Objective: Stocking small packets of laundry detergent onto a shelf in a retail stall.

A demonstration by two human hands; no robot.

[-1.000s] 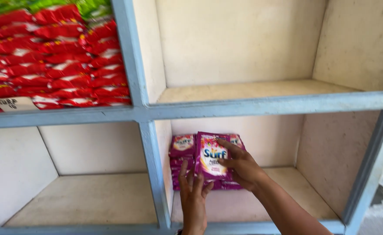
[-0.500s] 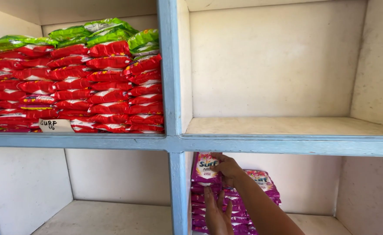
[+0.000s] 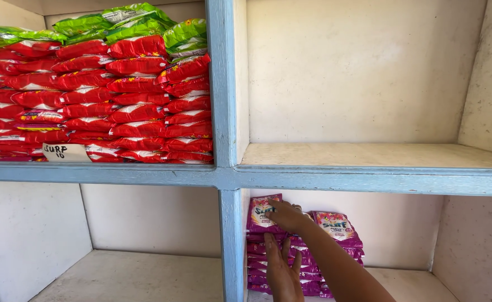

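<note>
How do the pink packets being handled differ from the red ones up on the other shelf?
The pink packets form a small stack in the lower right compartment, under both hands; the red packets fill the upper left compartment, untouched. The red stack has green packets on top; the pink has none. Both are flat, stacked pouches.

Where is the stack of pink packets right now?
The pink packets sit in the lower right shelf compartment, against the blue divider post, under both hands.

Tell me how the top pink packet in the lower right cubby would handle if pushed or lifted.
The top pink packet is a soft, glossy pouch, so it would probably bend and feel slippery. It sits on a tall pink stack, so a sideways push may slide it off. The right hand rests on it and the left hand braces the stack front, which suggests it shifts easily.
</note>
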